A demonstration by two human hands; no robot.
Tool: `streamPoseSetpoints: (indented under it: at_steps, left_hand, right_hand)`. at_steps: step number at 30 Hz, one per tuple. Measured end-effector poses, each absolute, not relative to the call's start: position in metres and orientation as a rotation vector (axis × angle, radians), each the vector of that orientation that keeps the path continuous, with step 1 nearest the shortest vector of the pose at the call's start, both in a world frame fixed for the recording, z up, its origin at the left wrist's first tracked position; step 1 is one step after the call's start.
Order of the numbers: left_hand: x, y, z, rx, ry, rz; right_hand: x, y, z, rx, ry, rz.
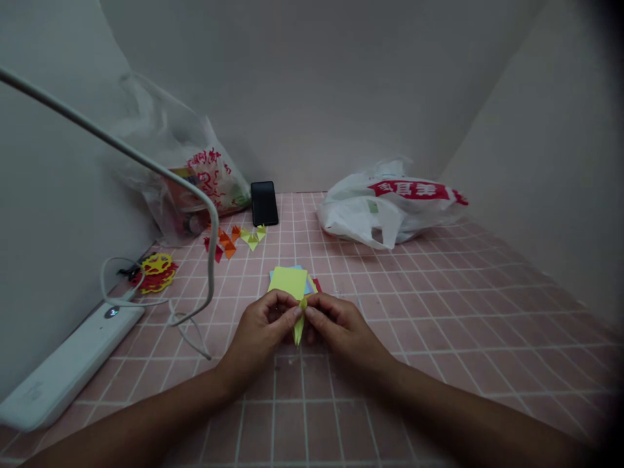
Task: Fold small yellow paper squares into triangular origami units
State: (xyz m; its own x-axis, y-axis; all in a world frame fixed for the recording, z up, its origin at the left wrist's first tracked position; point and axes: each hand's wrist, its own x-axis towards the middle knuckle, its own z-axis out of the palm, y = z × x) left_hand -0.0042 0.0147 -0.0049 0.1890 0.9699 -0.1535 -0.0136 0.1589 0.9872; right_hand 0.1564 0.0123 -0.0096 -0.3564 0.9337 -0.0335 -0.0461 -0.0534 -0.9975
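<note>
Between my two hands is a small piece of folded yellow paper point(298, 330), its narrow pointed end hanging down. My left hand point(266, 328) pinches it from the left with thumb and fingers. From the right, my right hand point(338, 325) pinches its upper part, thumb against the paper. The fingertips hide some of the folds. Just beyond my hands lies a stack of square paper sheets point(288, 281), yellow on top, with blue and red edges showing beneath.
Several folded paper pieces point(228, 244) in red, orange and yellow lie farther back, near a black phone point(264, 203). Plastic bags point(361, 205) stand at the wall. On the left are a white power bank-like device point(73, 364), a curved cable point(213, 260) and red and yellow cut-outs point(156, 273).
</note>
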Motion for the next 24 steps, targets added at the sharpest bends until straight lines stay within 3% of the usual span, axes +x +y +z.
streamPoseSetpoints:
  at_steps: [24]
  left_hand:
    - [-0.0047, 0.0132, -0.0033, 1.161, 1.094, 0.931]
  right_hand:
    - [0.1553, 0.0125, -0.0101, -1.059, -1.397, 1.512]
